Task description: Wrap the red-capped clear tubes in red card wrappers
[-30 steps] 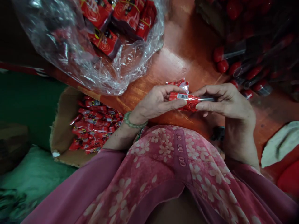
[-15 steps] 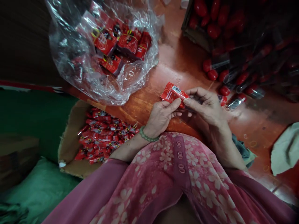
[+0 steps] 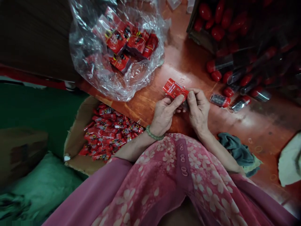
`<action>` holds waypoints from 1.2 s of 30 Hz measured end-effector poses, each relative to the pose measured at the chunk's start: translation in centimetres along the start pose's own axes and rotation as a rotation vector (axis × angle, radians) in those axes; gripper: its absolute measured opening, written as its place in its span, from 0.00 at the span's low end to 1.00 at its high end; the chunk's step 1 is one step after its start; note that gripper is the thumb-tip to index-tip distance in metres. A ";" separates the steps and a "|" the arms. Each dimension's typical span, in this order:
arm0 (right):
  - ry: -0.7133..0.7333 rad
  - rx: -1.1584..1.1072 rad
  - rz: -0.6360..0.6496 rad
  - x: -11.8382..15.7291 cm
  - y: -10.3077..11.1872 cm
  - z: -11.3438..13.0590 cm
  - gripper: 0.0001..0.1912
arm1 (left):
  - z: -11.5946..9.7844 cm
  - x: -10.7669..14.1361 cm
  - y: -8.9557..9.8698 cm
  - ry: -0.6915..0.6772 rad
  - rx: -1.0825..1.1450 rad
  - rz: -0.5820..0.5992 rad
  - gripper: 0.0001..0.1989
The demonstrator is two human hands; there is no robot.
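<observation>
Between my two hands is a red printed plastic sleeve [image 3: 173, 88] with white lettering, held above the table near my lap. My left hand [image 3: 163, 114], with a green bead bracelet at its wrist, pinches the sleeve's lower edge with the thumb on top. At the sleeve's right end, my right hand [image 3: 198, 108] grips with thumb and curled fingers. Whether anything sits inside the sleeve I cannot tell. Just right of my right hand lies a clear tube with a red cap [image 3: 220, 99].
A clear plastic bag [image 3: 145, 75] holds banded stacks of red sleeves [image 3: 116, 42]. Red-wrapped pieces [image 3: 105, 133] fill a cardboard box [image 3: 72, 138] at lower left. Several red-capped tubes [image 3: 241, 103] lie at right, before a dark box. A dark cloth [image 3: 235, 149] rests on the table [image 3: 174, 56].
My right hand has drawn in its fingers and turned more upright, uncovering the tube beside it. The sleeve has turned so its barcode no longer shows. The whole view has shifted slightly.
</observation>
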State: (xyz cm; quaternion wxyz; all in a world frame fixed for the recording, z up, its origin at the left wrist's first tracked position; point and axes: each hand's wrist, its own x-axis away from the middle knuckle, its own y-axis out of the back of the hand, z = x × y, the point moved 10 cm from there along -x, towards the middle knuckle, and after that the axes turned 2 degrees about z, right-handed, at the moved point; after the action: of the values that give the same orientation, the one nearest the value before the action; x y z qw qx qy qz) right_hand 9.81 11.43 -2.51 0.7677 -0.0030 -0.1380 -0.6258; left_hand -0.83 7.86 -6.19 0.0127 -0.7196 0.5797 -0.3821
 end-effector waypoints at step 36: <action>0.133 -0.397 0.183 1.7 0.4 0.7 0.14 | -1.4 1.4 -3.0 -0.001 0.330 0.167 0.22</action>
State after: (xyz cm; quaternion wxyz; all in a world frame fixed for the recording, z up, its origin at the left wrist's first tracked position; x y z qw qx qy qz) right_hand 10.32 9.96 -1.38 0.8130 -0.1255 0.0395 -0.5672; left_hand 0.87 8.25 -3.10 0.1628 -0.6574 0.5668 -0.4691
